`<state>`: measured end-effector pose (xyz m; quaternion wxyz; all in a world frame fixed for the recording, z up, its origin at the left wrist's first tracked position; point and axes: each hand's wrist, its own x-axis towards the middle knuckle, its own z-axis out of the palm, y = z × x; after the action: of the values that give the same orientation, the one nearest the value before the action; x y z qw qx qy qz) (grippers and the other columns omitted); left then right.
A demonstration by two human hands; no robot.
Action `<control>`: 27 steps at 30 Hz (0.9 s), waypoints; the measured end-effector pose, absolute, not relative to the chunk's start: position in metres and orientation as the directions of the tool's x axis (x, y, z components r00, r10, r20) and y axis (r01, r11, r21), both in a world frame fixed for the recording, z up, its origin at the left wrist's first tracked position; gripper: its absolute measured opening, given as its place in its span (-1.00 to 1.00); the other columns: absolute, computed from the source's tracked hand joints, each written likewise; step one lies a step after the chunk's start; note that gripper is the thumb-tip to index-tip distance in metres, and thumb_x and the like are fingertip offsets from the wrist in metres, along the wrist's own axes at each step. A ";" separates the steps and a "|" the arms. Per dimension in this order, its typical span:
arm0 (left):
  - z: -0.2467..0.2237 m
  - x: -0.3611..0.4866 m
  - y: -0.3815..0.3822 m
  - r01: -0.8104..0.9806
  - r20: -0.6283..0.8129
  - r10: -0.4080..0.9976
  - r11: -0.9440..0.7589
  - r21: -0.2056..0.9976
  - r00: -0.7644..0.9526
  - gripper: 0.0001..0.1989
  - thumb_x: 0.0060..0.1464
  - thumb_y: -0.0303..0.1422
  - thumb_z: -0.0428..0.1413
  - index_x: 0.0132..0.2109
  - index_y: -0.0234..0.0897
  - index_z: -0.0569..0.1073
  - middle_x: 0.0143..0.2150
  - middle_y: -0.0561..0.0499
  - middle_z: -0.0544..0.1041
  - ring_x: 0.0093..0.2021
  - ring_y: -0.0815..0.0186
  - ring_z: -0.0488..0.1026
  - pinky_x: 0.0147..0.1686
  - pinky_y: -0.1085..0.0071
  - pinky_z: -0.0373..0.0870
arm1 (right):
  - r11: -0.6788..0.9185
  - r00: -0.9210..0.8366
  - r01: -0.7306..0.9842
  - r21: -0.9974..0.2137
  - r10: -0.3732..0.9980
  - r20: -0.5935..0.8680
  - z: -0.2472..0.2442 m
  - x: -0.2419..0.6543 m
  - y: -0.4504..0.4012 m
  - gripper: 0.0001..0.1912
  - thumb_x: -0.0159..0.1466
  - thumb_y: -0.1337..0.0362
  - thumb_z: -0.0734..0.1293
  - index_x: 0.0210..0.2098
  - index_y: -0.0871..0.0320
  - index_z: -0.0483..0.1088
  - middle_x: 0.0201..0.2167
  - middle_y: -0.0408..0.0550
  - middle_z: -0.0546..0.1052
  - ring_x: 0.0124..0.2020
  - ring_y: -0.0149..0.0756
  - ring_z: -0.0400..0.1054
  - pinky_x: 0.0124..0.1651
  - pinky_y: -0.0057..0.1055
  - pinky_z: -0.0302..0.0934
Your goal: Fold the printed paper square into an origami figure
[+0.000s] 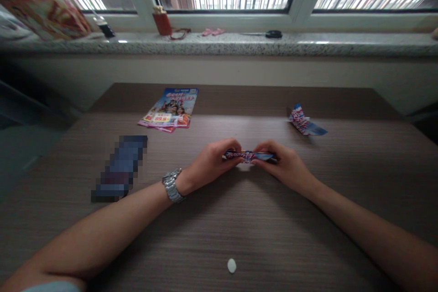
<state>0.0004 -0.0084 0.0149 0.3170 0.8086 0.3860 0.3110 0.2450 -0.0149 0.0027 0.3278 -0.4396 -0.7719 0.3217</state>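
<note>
Between my two hands is a narrow piece of folded paper [247, 157], printed in blue, red and white, held just above the table. My left hand [219, 156], with a metal watch on its wrist, pinches the paper's left end between thumb and fingers. At the right end, my right hand [283, 160] grips it the same way. Beyond my right hand lies a folded paper shape [303, 122] with similar print and a pointed blue end. The fingers hide both ends of the held paper in part.
A stack of printed flyers [176, 108] lies at the back left of the table [236, 219]. Nearer, a pixelated dark flat object [119, 169] rests by my left forearm. A small white oval [232, 265] is at the front. Scissors [273, 34] and a red container [162, 23] stand on the sill.
</note>
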 end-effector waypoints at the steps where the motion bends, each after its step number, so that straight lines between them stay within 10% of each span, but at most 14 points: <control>1: 0.015 0.001 -0.009 0.410 0.239 0.828 -0.476 0.778 0.508 -0.86 0.24 -0.32 0.19 -0.12 -0.26 0.42 -0.34 0.11 0.47 -0.37 0.43 0.37 -0.35 0.53 0.28 | 0.391 -0.398 0.456 -0.800 0.893 0.209 0.003 0.245 -0.014 -0.81 0.27 0.21 0.44 -0.16 0.07 0.41 -0.33 -0.16 0.60 -0.34 -0.31 0.49 -0.27 -0.42 0.33; 9: 0.015 0.001 -0.006 0.432 0.212 0.820 -0.477 0.765 0.531 -0.94 0.27 -0.38 0.14 -0.16 -0.28 0.48 -0.31 0.06 0.54 -0.35 0.40 0.43 -0.33 0.51 0.31 | 0.454 -0.443 0.527 -0.719 0.868 0.224 -0.003 0.241 -0.012 -0.83 0.32 0.25 0.40 -0.10 0.07 0.42 -0.26 -0.11 0.60 -0.28 -0.26 0.49 -0.22 -0.36 0.34; 27: 0.007 0.008 -0.011 0.577 0.317 0.590 -0.804 0.146 0.742 -0.60 0.38 -0.29 -0.01 0.27 -0.32 0.33 0.24 -0.17 0.44 0.22 0.11 0.38 0.24 0.15 0.33 | 0.656 -0.567 0.733 -0.182 0.736 0.370 -0.008 0.249 0.003 -0.70 0.43 0.19 0.25 0.04 0.12 0.53 -0.07 0.09 0.56 -0.04 -0.06 0.39 0.03 -0.12 0.35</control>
<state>0.0080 -0.0110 0.0069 0.0192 0.9331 0.3126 0.1765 0.2490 0.0027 -0.0084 0.2108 -0.4147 -0.8852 0.0039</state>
